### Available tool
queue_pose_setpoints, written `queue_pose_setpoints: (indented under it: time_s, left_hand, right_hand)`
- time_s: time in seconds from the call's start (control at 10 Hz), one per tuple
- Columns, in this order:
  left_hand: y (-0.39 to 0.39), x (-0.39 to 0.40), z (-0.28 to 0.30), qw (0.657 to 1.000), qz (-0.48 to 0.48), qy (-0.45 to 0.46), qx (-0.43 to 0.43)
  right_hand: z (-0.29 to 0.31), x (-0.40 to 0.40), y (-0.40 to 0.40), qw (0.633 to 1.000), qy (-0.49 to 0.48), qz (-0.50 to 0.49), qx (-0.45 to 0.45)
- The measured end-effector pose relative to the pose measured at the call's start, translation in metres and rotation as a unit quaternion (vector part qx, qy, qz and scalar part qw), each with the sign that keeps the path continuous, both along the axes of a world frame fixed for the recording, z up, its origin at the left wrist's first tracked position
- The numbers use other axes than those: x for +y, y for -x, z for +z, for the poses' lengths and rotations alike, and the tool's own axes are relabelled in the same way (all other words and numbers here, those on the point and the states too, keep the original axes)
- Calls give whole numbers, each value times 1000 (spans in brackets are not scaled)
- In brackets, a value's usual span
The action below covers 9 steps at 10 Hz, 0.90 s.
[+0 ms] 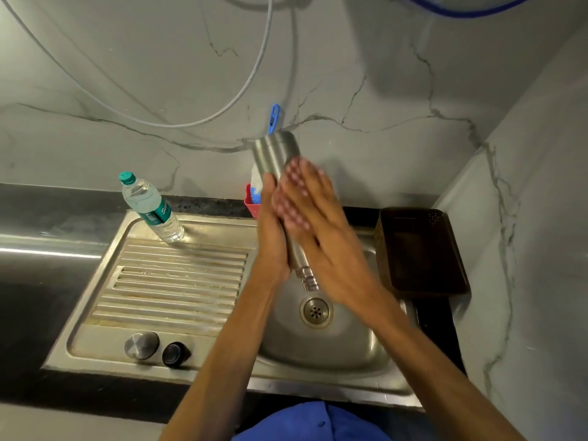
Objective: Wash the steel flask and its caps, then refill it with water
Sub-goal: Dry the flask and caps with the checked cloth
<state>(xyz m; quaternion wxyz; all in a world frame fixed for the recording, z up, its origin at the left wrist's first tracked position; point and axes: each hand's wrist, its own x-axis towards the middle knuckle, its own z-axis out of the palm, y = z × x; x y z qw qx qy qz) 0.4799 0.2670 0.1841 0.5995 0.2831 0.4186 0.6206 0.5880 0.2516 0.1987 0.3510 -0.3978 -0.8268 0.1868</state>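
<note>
We press the steel flask (276,153), mouth down over the sink (321,351), between flat left hand (270,230) and right hand (318,224); caps (141,345) wait at the drainboard's near edge, refill undone.

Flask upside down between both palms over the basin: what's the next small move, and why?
Probably keep the steel flask inverted, mouth down above the drain, so it empties. The left hand and right hand press it flat-palmed; both caps wait on the drainboard.

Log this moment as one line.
flask inverted over sink | left hand, right hand flat, pressing | caps on drainboard
</note>
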Motion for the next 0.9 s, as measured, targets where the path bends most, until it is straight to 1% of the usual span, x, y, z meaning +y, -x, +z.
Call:
queue_pose_setpoints:
  time_s: [0.1,0.2,0.3,0.4,0.5,0.6,0.7,0.8,0.9]
  left_hand:
    - [16,10,4,999,16,29,-40]
    - [6,5,-2,1000,-9,15,-22]
    - [-24,-16,-18,995,-88,21,53]
    - [-34,-28,-25,991,-107,44,65]
    - [-31,-17,-22,984,-96,30,144]
    - [-21,7,-15,989,-16,61,132]
    - [-5,7,-6,997,-20,66,40]
    - [-4,-6,-8,996,-76,46,-2]
    - [-20,-30,-17,989,-126,73,-21]
  right_hand:
    - [-35,-50,-16,999,4,20,-34]
    - [-35,-46,-22,998,51,19,9]
    - [0,-5,-20,980,139,-48,131]
    - [20,36,-26,958,170,-85,213]
    - [11,40,-30,941,208,-87,251]
    - [-7,3,-17,961,169,-92,196]
    - [-31,-41,-7,984,115,-51,128]
    - [-38,-54,-8,987,117,-47,103]
    - [-13,-24,-15,972,135,-92,171]
